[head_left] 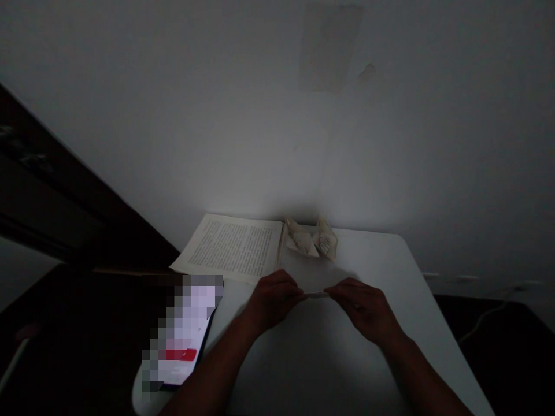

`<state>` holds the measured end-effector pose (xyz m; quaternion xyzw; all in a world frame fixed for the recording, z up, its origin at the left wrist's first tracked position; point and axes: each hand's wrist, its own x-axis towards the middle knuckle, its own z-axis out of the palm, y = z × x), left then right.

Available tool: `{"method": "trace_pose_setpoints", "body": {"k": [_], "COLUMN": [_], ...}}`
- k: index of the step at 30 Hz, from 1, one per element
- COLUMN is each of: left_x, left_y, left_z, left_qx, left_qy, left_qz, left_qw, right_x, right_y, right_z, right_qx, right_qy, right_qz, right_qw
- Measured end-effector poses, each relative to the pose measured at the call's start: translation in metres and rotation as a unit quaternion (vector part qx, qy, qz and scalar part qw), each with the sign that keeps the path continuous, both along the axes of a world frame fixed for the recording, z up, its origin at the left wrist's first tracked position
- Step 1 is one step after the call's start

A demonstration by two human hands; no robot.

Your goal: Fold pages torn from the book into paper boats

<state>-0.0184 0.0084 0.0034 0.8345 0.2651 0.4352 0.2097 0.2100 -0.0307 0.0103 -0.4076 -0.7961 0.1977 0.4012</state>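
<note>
My left hand [277,297] and my right hand [362,306] pinch the two ends of a thin, pale piece of paper [315,293] between them, above the table. The paper shows almost edge-on, so any folds in it cannot be made out. Just beyond my hands, two folded paper shapes [302,241] with pointed corners and printed text stand by the wall. To their left lies a stack of printed pages [238,245], its near right corner close to my left hand.
A lit phone [186,341], partly pixelated, lies at the left edge of the white table [381,260]. The table's back edge is near a pale wall [243,115]. A dark door frame [87,167] stands to the left, and a cable [483,318] hangs at the right.
</note>
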Motion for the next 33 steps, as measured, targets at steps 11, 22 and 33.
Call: {"method": "trace_pose_setpoints", "body": {"k": [11,22,33], "left_x": [0.0016,0.0017,0.001], "left_y": [-0.007,-0.0083,-0.0082], "left_z": [-0.0024,-0.0016,-0.0026], "left_qx": [-0.11,-0.141,-0.094], "left_qy": [0.135,0.136,0.116], "left_qz": [0.016,0.048,0.074], "left_qw": [0.985,0.979,0.986], "right_x": [-0.0015,-0.0004,0.0], "right_y": [0.0014,0.0028,0.0004], "right_z": [-0.0073,-0.0057,-0.0084], "right_qx": [0.027,0.071,0.047], "right_qy": [0.006,-0.01,-0.021], "right_qz": [-0.032,-0.124,-0.126], "right_qw": [0.999,0.99,0.991]}}
